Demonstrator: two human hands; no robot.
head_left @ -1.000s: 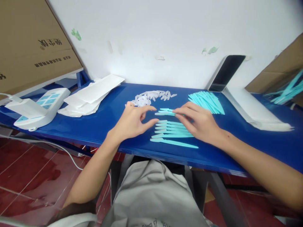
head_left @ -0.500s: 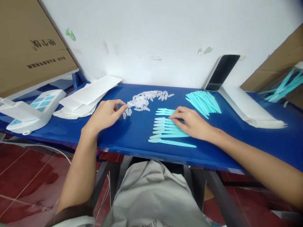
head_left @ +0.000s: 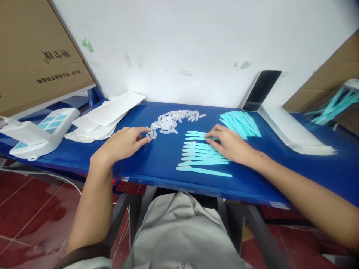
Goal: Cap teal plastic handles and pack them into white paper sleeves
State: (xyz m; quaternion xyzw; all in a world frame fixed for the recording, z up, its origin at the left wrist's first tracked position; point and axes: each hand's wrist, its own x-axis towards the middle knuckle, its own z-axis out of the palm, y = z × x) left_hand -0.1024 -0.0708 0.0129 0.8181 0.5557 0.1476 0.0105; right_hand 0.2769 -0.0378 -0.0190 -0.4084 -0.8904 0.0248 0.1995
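My left hand [head_left: 127, 144] is at the near left end of a pile of small translucent white blade caps [head_left: 167, 121]. Its thumb and index finger are apart, with a few caps at their tips. My right hand [head_left: 228, 142] rests over a row of turquoise eyebrow razors [head_left: 200, 154] lying side by side, their heads pointing left. Its thumb and index finger pinch one razor near the far end of the row; the palm hides the handles there. Behind this hand lies a heap of more turquoise razors [head_left: 240, 123].
White paper sheets [head_left: 109, 112] and a white power strip [head_left: 46, 129] lie on the left of the blue table [head_left: 146, 164]. A phone [head_left: 260, 89] leans at the back right, beside a white packet [head_left: 300, 136]. Cardboard boxes [head_left: 39, 48] stand at the sides; a clear container [head_left: 336, 104] holds razors.
My left hand has moved slightly nearer me, its thumb and finger at the closest caps. My right fingertips have shifted a little to the right along the razors. The camera view has tilted slightly.
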